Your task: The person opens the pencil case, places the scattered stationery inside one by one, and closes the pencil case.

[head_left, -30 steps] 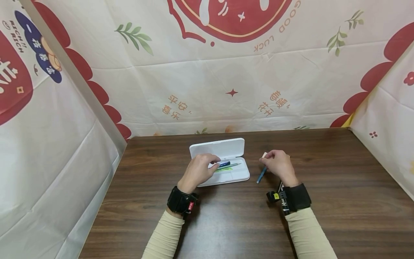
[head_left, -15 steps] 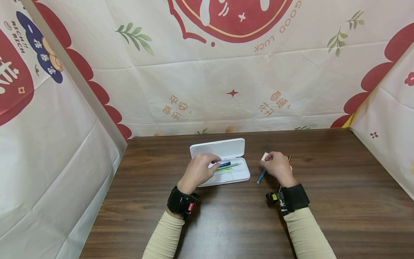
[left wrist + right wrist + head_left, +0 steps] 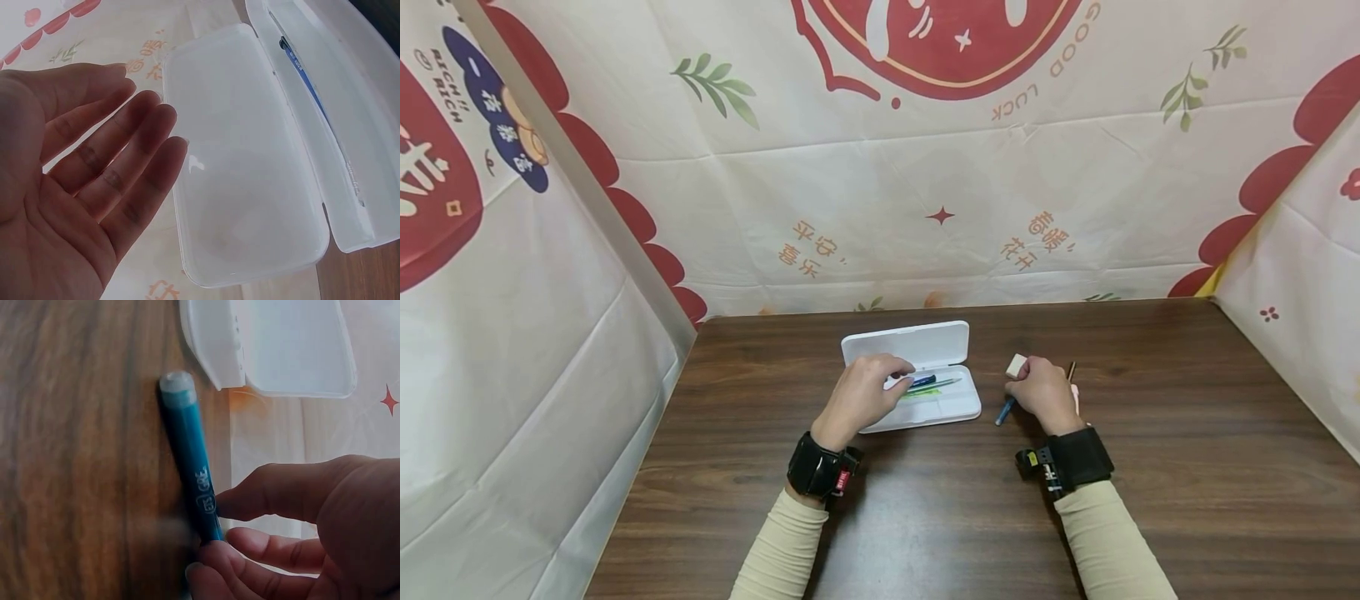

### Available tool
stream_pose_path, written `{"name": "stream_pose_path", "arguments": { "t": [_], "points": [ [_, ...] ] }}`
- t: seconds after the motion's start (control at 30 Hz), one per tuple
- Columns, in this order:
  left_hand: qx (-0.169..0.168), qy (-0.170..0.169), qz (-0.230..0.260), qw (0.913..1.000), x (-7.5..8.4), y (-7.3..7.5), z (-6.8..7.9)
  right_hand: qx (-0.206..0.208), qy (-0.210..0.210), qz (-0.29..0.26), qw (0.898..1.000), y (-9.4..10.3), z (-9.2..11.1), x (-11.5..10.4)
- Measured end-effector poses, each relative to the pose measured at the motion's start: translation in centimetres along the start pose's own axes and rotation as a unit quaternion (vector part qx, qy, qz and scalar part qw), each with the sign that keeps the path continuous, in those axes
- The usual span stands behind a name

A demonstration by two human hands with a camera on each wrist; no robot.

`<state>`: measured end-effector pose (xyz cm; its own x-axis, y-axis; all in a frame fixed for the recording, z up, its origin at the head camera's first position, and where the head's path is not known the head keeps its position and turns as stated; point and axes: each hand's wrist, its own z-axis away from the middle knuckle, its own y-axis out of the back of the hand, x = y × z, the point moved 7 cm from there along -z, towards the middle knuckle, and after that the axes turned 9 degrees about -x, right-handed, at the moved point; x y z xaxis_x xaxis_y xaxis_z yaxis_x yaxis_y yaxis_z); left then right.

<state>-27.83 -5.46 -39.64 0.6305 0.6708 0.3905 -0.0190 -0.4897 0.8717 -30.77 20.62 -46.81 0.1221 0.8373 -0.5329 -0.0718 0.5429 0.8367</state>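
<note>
A white pencil case (image 3: 962,406) lies with its lid up on the table. Inside it are a dark blue pen (image 3: 922,381) and slim green pens (image 3: 942,384). My left hand (image 3: 861,392) hovers over the case's left part, fingers loosely bent with nothing in them; the left wrist view (image 3: 94,162) shows bare palm and fingers. To the right of the case, my right hand (image 3: 1045,393) pinches a blue pen (image 3: 190,450) with a clear end and white lettering. The fingers hide the pen's far end. A white eraser (image 3: 1016,366) sits just beyond this hand's fingertips.
Partly hidden behind my right hand are a thin brown stick-like item (image 3: 1071,371) and a pale pink item (image 3: 1076,397). The wooden table (image 3: 940,517) ends at a printed cloth wall (image 3: 880,192), with cloth at both sides too.
My right hand has shifted slightly toward me, showing more of the eraser, the brown item and the pink item. The left hand and pencil case have kept their places.
</note>
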Motion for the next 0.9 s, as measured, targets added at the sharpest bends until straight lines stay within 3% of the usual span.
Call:
{"name": "stream_pose_path", "arguments": {
  "t": [0.43, 0.9],
  "points": [
    [-0.001, -0.007, 0.009, 0.9999, 0.26, 0.12, 0.05, 0.006, -0.032, 0.025, 0.999, 0.09, -0.04, 0.64],
    [-0.004, -0.002, 0.009, 0.9999, 0.08, 0.00, 0.07, -0.016, -0.029, -0.021, 0.999, 0.53, -0.17, 0.84]
  ]
}}
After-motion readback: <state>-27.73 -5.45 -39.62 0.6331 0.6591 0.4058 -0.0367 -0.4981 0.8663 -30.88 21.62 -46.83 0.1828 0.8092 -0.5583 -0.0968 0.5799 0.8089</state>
